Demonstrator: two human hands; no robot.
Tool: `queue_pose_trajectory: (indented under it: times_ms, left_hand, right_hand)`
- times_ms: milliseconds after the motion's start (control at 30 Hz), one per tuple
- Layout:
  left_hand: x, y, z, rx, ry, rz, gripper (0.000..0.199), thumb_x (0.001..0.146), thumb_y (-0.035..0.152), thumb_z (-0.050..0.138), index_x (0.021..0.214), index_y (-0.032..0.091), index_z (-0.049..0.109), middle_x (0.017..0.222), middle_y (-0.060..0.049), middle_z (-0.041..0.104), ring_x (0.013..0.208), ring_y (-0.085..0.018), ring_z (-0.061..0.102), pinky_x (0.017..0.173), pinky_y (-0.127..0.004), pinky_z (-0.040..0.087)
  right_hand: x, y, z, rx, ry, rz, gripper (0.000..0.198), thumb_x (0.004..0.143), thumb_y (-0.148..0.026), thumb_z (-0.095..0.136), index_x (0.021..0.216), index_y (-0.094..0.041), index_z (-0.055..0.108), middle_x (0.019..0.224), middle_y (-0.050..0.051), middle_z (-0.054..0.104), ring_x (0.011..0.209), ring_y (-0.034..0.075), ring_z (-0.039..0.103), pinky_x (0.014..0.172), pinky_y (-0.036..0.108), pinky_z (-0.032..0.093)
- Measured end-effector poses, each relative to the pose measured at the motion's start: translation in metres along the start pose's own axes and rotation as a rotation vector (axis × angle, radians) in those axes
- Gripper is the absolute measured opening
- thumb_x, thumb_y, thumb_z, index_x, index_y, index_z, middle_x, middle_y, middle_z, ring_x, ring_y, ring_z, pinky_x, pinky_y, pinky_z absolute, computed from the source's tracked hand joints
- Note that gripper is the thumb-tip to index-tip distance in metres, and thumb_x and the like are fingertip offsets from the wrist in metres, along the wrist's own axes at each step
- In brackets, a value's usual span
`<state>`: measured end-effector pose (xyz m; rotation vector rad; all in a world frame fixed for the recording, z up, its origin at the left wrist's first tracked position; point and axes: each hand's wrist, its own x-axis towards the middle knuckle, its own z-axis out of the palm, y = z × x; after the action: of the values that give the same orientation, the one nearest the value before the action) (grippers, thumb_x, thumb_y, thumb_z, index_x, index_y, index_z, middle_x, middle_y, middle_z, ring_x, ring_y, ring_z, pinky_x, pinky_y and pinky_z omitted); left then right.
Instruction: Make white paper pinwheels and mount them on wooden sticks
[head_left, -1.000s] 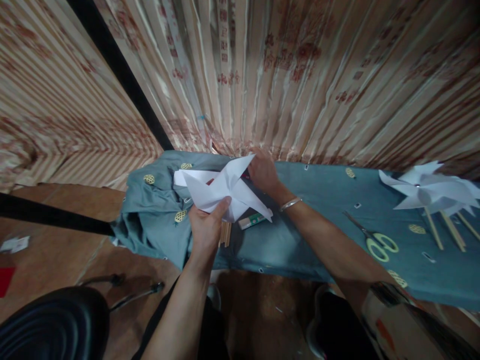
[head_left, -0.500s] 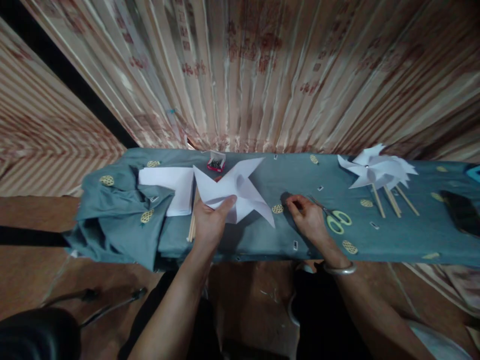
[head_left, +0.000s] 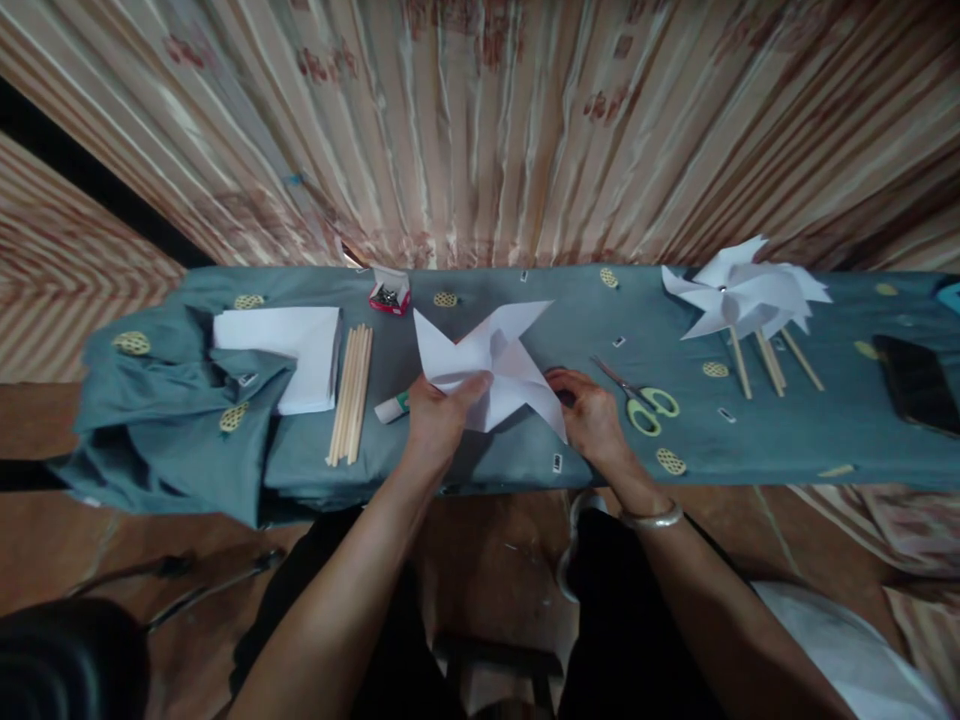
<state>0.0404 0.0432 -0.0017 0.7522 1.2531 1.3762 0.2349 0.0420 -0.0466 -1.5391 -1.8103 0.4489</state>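
A white paper pinwheel (head_left: 499,345) without a stick is held just over the cloth. My left hand (head_left: 442,410) grips its lower left side, the thumb pressed near the middle and the other fingers hidden beneath. At the pinwheel's right blade is my right hand (head_left: 592,415), its fingers curled together; whatever they hold is hidden. Partly behind my left hand lies a glue stick (head_left: 392,407). Scissors (head_left: 643,402) with green handles rest open just right of my right hand.
Wooden sticks (head_left: 350,395) lie left of a small red box (head_left: 390,292) of metal pins. Folded white paper (head_left: 311,360) is further left. Finished pinwheels on sticks (head_left: 750,290) and a black phone (head_left: 916,383) lie to the right on the green cloth (head_left: 480,470).
My right hand has come left to the pinwheel's right blade. The pinwheel and left hand have shifted right, away from the sticks, and the glue stick now shows. The view has also shifted.
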Motion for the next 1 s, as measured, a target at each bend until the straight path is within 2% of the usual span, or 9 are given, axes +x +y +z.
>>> queue_pose_trajectory:
  times_ms: [167, 367, 533, 700, 800, 867, 1000]
  left_hand:
    - [0.000, -0.002, 0.001, 0.031, -0.012, -0.006, 0.031, 0.057, 0.026, 0.080, 0.084, 0.014, 0.071, 0.085, -0.005, 0.074, 0.076, -0.019, 0.067, 0.073, -0.029, 0.051]
    - [-0.001, -0.002, -0.002, 0.023, -0.051, 0.027, 0.034, 0.059, 0.025, 0.077, 0.091, 0.016, 0.071, 0.082, -0.004, 0.073, 0.077, -0.020, 0.067, 0.074, -0.030, 0.052]
    - [0.000, -0.002, -0.002, 0.097, -0.044, 0.055, 0.038, 0.060, 0.024, 0.076, 0.097, 0.018, 0.070, 0.082, -0.004, 0.074, 0.079, -0.022, 0.068, 0.073, -0.032, 0.052]
    - [0.001, -0.004, -0.003, 0.135, -0.061, 0.084, 0.042, 0.062, 0.026, 0.075, 0.103, 0.018, 0.069, 0.089, -0.005, 0.075, 0.086, -0.024, 0.069, 0.077, -0.034, 0.054]
    - [0.000, -0.005, -0.003, 0.188, -0.079, 0.097, 0.041, 0.065, 0.027, 0.074, 0.105, 0.018, 0.069, 0.097, -0.006, 0.075, 0.092, -0.025, 0.069, 0.081, -0.034, 0.054]
    - [-0.002, -0.005, -0.002, 0.241, -0.096, 0.111, 0.041, 0.066, 0.027, 0.073, 0.106, 0.019, 0.069, 0.103, -0.007, 0.074, 0.097, -0.026, 0.069, 0.083, -0.035, 0.054]
    - [-0.007, -0.003, 0.003, 0.299, -0.126, 0.131, 0.040, 0.067, 0.024, 0.073, 0.106, 0.020, 0.069, 0.104, -0.006, 0.075, 0.098, -0.026, 0.068, 0.086, -0.036, 0.053]
  right_hand:
    - [0.000, 0.004, -0.004, 0.038, 0.006, 0.094, 0.008, 0.075, -0.023, 0.059, 0.074, -0.023, 0.067, 0.097, 0.006, 0.072, 0.085, 0.022, 0.069, 0.077, 0.037, 0.055]
    - [-0.008, 0.006, -0.003, 0.013, -0.020, 0.087, 0.010, 0.074, -0.023, 0.058, 0.070, -0.022, 0.067, 0.108, 0.010, 0.070, 0.099, 0.027, 0.066, 0.091, 0.047, 0.051]
    - [-0.010, 0.006, -0.001, 0.040, -0.034, 0.066, 0.008, 0.073, -0.022, 0.059, 0.070, -0.022, 0.065, 0.114, 0.009, 0.067, 0.106, 0.027, 0.063, 0.096, 0.048, 0.047]
    - [-0.003, 0.004, -0.017, 0.200, 0.103, 0.130, 0.009, 0.074, -0.029, 0.066, 0.069, -0.021, 0.066, 0.117, 0.009, 0.066, 0.107, 0.026, 0.063, 0.103, 0.052, 0.042]
    - [0.000, -0.017, -0.036, 0.373, 0.171, 0.145, 0.010, 0.074, -0.030, 0.071, 0.073, -0.021, 0.067, 0.126, 0.008, 0.062, 0.115, 0.026, 0.060, 0.105, 0.052, 0.042]
    - [-0.003, -0.040, -0.045, 0.433, 0.160, 0.078, 0.007, 0.078, -0.028, 0.070, 0.078, -0.022, 0.067, 0.138, 0.006, 0.055, 0.127, 0.027, 0.053, 0.108, 0.051, 0.040]
    - [-0.011, -0.079, -0.044, 0.244, 0.033, -0.096, 0.006, 0.082, -0.028, 0.067, 0.078, -0.024, 0.067, 0.150, -0.001, 0.044, 0.144, 0.029, 0.030, 0.114, 0.055, 0.030]
